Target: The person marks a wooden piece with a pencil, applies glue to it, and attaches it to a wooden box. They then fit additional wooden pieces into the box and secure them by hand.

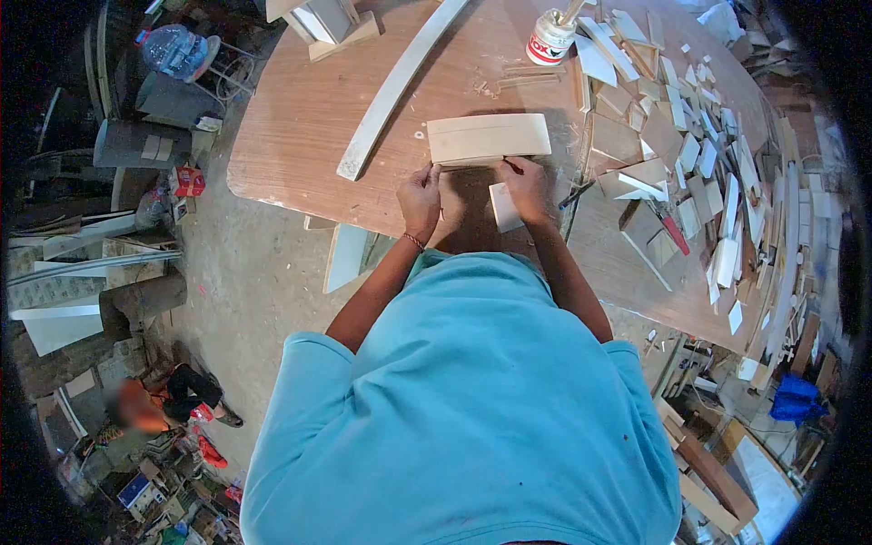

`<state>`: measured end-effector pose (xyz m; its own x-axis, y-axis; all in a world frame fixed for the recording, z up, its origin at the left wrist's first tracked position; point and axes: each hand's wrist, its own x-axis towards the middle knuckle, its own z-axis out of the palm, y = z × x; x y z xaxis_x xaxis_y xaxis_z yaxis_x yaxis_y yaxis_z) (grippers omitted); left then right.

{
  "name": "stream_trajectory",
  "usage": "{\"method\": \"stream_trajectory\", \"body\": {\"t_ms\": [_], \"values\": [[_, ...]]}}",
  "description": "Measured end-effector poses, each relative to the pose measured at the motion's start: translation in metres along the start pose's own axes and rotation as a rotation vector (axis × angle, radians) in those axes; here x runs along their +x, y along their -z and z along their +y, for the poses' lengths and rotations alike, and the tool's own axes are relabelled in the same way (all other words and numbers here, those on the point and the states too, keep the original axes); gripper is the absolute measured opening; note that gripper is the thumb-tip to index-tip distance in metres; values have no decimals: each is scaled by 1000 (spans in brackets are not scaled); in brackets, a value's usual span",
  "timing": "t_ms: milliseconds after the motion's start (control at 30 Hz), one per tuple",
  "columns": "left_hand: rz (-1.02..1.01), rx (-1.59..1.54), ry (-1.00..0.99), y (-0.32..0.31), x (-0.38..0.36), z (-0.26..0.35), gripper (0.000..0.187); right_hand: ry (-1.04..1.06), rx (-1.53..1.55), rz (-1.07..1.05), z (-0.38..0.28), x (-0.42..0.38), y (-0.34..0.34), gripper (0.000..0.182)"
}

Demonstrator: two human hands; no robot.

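Observation:
A pale wooden block (490,136), slightly curved along its top, stands on the brown work table (300,136) in front of me. My left hand (420,200) pinches its near left corner, fingers closed. At the near edge further right, my right hand (529,189) grips the same block between thumb and fingertips. A small light wood piece (504,207) lies under and beside my right hand, partly covered by it. Beyond my left hand rests a long curved pale strip (400,91).
A white tub (550,38) with sticks in it stands at the back. Many wood offcuts (690,127) cover the table's right side, with a red-handled tool (674,234) among them. A wooden frame piece (327,23) stands at back left. Another person (163,404) sits on the floor at lower left.

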<state>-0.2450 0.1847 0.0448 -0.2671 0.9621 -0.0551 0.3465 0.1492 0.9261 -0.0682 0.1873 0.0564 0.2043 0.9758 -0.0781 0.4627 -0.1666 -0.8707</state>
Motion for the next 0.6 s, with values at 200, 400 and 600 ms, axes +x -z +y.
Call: {"method": "stream_trajectory", "body": {"t_ms": [200,400,600], "values": [[16,42,-21,-1,1,-2,33,-11,-17,8,-2,1,0,27],[-41,135,42,5,3,7,31,26,-110,20,0,1,0,27],[-41,7,-4,5,8,-4,30,18,-75,-28,2,3,1,29]]}}
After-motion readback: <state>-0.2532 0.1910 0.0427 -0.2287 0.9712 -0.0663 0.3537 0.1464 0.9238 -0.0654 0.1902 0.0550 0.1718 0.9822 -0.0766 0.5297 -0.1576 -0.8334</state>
